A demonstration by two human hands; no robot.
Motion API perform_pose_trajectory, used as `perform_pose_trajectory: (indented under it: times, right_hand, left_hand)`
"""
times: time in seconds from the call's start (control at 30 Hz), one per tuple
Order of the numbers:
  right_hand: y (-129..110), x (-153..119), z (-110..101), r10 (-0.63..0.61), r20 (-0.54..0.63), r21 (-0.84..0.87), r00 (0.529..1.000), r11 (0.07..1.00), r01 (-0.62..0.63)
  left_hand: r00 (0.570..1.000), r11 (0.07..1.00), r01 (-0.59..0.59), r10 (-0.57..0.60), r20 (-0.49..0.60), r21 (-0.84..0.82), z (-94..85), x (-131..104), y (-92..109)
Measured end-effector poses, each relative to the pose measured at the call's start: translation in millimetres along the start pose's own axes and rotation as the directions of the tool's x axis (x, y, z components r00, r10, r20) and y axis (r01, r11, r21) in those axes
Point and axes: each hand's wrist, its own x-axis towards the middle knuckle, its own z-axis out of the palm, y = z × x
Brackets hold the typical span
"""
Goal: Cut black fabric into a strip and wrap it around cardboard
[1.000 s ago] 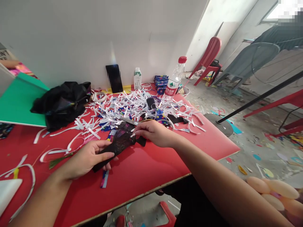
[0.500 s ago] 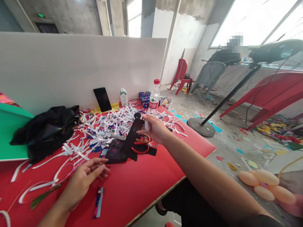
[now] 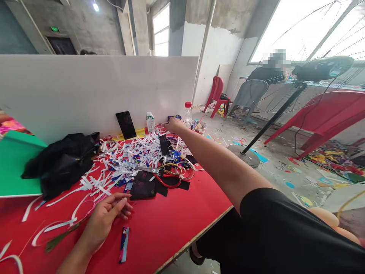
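My left hand [image 3: 107, 217] hovers over the red tabletop [image 3: 159, 224], palm inward, fingers loosely curled with nothing visible in them. Just below it lies a short blue patterned strip [image 3: 123, 244]. My right arm stretches across the table, and my right hand [image 3: 174, 125] is at a stack of blue patterned packets [image 3: 174, 117] near the back edge; its fingertips are mostly hidden. Scissors [image 3: 171, 179] with red handles lie on black pieces [image 3: 142, 189] in front of a heap of white paper strips [image 3: 128, 152]. A black strip [image 3: 164, 144] rests on the heap.
At the back stand a phone [image 3: 126, 125], a white bottle [image 3: 150, 121] and a red-capped bottle [image 3: 187, 113]. A black bag [image 3: 68, 160] and a green board [image 3: 17, 167] are left. A tub [image 3: 199, 126], fan [image 3: 322, 70] and red chair [image 3: 316, 114] stand right.
My right hand has let go of the black strip, now lying on the heap, and has reached away to the blue packets. My left hand is nearly still. The view has tilted up slightly.
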Motion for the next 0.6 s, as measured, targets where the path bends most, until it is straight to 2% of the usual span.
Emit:
perform_pose_trajectory:
  times: [0.1,0.2,0.33,0.37,0.43,0.47,0.5,0.53,0.57,0.6]
  right_hand:
    - [-9.3,-23.6,-5.9,-0.012,-0.072,-0.003,0.997,1.0,0.012]
    - [-8.1,-80.1,-6.2,-0.082,-0.048,0.099,0.995,0.991,0.086]
    - [24.9,-168.4,6.2,-0.212,0.083,0.339,0.974,0.925,0.172]
    - [34.6,-184.5,11.6,-0.228,0.105,0.363,0.968,0.915,0.176]
    - [49.2,-206.1,23.4,-0.285,0.111,0.296,0.952,0.924,0.242]
    - [53.7,-212.1,29.0,-0.34,0.117,0.242,0.933,0.921,0.305]
    - [56.6,-215.7,33.7,-0.403,0.13,0.184,0.906,0.908,0.377]
    - [58.5,-217.5,37.4,-0.466,0.149,0.131,0.872,0.884,0.45]
    - [59.8,-218.1,40.0,-0.524,0.168,0.089,0.835,0.852,0.516]
    - [61.0,-218.1,41.6,-0.57,0.187,0.056,0.8,0.819,0.571]
  left_hand:
    - [1.0,0.999,-0.018,0.018,-0.005,0.041,4.1,0.2,0.4]
    - [1.0,0.994,-0.017,0.017,0.004,0.107,13.5,-0.9,4.1]
    - [0.998,0.964,-0.028,0.013,0.061,0.263,23.5,-6.7,13.1]
    - [0.999,0.959,-0.021,0.008,0.048,0.283,23.7,-9.3,17.5]
    - [0.998,0.919,-0.057,0.059,0.008,0.391,19.3,-14.0,32.0]
    - [0.991,0.835,-0.105,0.131,-0.01,0.54,14.1,-14.5,42.2]
    - [0.976,0.715,-0.129,0.215,-0.04,0.687,6.6,-12.5,54.1]
    - [0.957,0.59,-0.085,0.272,-0.099,0.803,-3.1,-7.4,67.1]
    - [0.942,0.452,0.024,0.29,-0.172,0.892,-14.4,1.4,80.4]
    - [0.929,0.384,0.094,0.297,-0.22,0.918,-26.8,13.8,93.2]
